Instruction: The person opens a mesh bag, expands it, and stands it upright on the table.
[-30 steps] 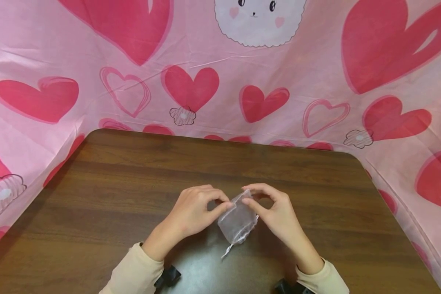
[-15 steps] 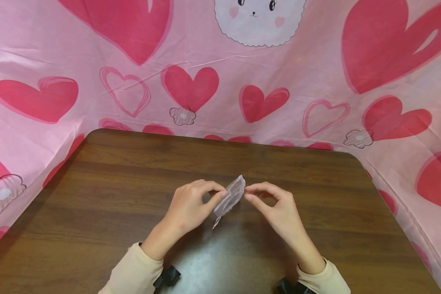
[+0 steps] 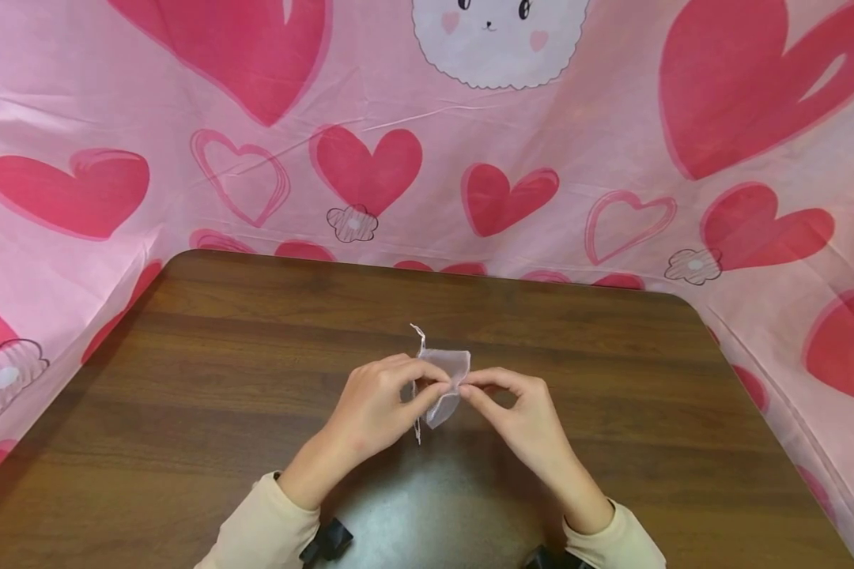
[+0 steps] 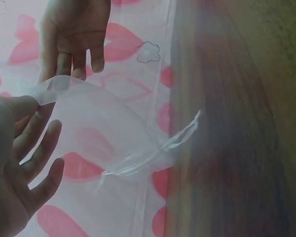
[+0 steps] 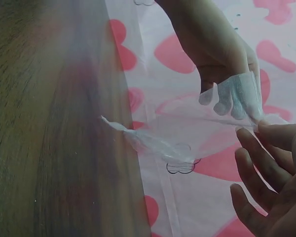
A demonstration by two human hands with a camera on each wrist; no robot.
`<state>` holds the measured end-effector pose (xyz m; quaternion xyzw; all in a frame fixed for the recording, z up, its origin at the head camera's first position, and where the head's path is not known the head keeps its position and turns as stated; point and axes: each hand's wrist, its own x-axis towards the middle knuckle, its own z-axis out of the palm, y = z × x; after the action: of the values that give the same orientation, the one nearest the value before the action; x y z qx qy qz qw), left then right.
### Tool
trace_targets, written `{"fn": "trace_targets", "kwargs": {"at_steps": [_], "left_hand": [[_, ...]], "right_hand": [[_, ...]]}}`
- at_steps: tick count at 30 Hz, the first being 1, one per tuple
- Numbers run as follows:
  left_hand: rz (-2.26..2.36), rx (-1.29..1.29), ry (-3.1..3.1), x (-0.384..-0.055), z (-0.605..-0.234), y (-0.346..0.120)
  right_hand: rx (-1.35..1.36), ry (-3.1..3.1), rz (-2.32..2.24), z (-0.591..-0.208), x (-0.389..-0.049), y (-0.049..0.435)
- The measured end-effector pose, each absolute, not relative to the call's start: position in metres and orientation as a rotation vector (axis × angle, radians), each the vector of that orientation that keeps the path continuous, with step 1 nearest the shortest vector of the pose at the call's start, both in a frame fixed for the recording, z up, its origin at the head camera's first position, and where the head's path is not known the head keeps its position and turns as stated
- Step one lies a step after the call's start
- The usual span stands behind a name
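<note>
Pinching a small see-through bag [image 3: 451, 363], the left hand [image 3: 377, 403] and the right hand [image 3: 515, 403] are close together over the brown bench [image 3: 185, 371]. Each one holds it with its thumb and a finger, and the other fingers are loose and apart. The bag is up in the air in the middle. White strings [image 3: 419, 336] stick out at two of its corners. You can see left fingers through the bag in the right wrist view. Pink cloth [image 3: 441, 114] with red hearts hangs behind the bench. Both arms have cream sleeves [image 3: 266, 521].
</note>
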<state>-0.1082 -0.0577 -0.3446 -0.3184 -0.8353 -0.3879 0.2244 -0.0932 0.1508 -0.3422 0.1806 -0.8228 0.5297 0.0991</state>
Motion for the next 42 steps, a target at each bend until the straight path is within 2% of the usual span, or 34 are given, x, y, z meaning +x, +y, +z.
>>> {"fn": "trace_targets", "kwargs": {"at_steps": [11, 29, 42], "left_hand": [[-1.034, -0.759, -2.341, -0.1092, -0.3438, -0.0588], [-1.037, -0.808, -2.366, -0.1071, -0.3438, -0.0575], [-1.018, -0.692, -2.374, -0.1079, -0.3419, -0.0602]], "right_hand": [[0.441, -2.391, 1.565, -0.3385, -0.0947, 0.1539], [0.601, -2.354, 1.546, -0.3428, -0.0938, 0.1496], [0.535, -2.352, 1.554, -0.3407, -0.0949, 0.1518]]}}
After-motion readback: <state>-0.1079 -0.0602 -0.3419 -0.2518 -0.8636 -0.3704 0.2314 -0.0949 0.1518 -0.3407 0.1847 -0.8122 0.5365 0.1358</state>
